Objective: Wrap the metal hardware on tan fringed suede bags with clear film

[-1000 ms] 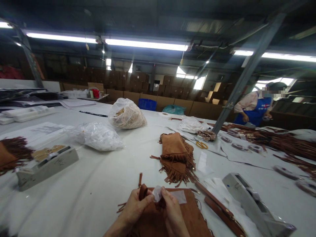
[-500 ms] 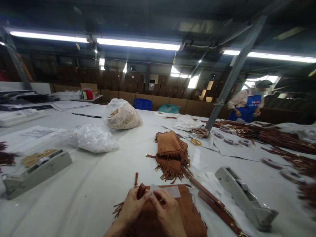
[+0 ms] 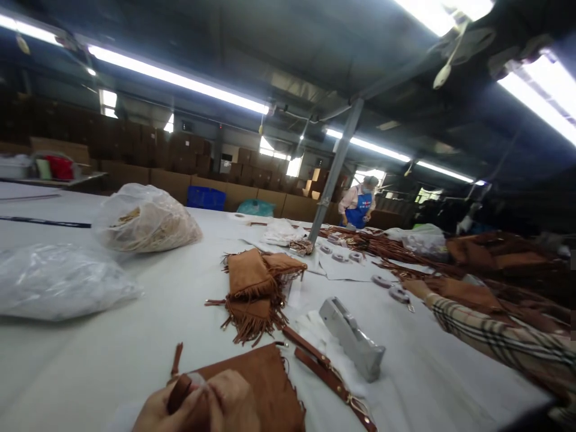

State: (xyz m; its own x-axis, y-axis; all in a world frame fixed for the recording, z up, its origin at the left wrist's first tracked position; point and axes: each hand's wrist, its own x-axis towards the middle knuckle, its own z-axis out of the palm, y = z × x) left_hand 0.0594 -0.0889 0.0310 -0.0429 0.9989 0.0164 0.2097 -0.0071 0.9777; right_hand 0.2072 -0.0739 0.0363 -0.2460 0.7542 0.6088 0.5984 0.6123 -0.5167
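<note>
My left hand (image 3: 157, 411) is closed round a brown leather strap loop (image 3: 179, 393) at the top left of a brown suede fringed bag (image 3: 265, 378). Pressed against it, my right hand (image 3: 238, 399) pinches a thin whitish slip (image 3: 197, 378) at the strap; the fingertips partly hide it. The bag lies flat under both hands, with a short tassel (image 3: 177, 359) sticking out at its upper left corner. Beyond it lie folded fringed suede pieces (image 3: 252, 273). A brown leather strap with metal fittings (image 3: 321, 375) rests to the bag's right.
A grey tape dispenser (image 3: 353, 339) stands right of the bag. Clear plastic bags (image 3: 63, 282) and a filled whitish bag (image 3: 148, 219) lie left. A co-worker's plaid sleeve (image 3: 490, 330) reaches in from the right towards brown goods. Tape rolls (image 3: 398, 293) lie near that hand. Another person (image 3: 357, 204) stands far back.
The view has swung right, bringing a co-worker's plaid-sleeved arm into sight. The whitish slip that lay spread over the bag's top edge now shows only as a small bit at my fingers.
</note>
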